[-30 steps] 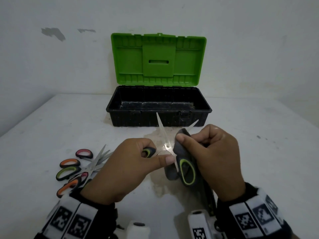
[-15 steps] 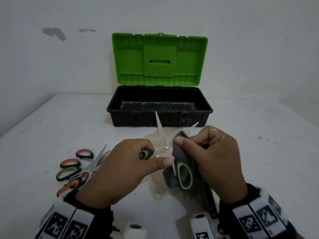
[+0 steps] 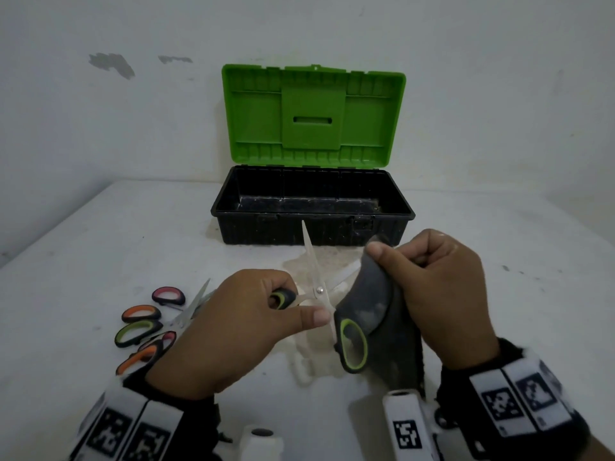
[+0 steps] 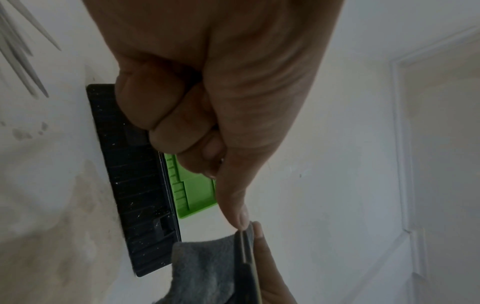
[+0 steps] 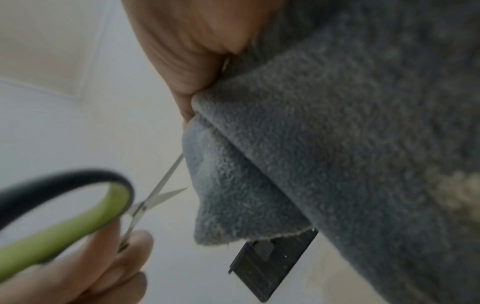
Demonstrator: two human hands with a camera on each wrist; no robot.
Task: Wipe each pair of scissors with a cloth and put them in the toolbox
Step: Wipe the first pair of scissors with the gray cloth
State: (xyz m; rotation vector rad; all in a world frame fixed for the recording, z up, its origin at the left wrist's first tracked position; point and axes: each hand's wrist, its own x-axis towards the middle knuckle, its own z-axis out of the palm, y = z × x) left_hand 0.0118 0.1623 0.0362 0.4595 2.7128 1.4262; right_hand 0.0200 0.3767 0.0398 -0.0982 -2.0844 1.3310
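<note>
White and scuffed, the table (image 3: 100, 247) ran back to a pale wall (image 3: 100, 128) with patches of flaked paint. Left of the left hand (image 3: 233, 327) lay a heap of spare scissors (image 3: 146, 324), their loops pink, orange and green, blades crossing toward the hand's knuckles; some handles were partly hidden behind the wrist. The left hand was closed round one black-and-green handle of the open scissors (image 3: 317, 289), thumb stretched out toward the pivot. One blade stood up and away from that hand, its tip overlapping the front wall of the toolbox (image 3: 312, 231) in the head view; the other blade ran rightward into the cloth. The second handle loop, black with a green lining, hung below the pivot between the two hands, in front of the cloth. Beyond both hands the toolbox sat open, its green lid (image 3: 312, 114) upright against the wall and its black tray dark inside. A stained patch of table lay between the box and the hands. The right hand (image 3: 432, 287) gripped the grey cloth (image 3: 376, 294), fingers curled, thumb and forefinger pinching a fold over the blade; the rest of the cloth drooped below that hand toward the table. Both wrists wore black bands with white printed marker tags (image 3: 512, 404).
</note>
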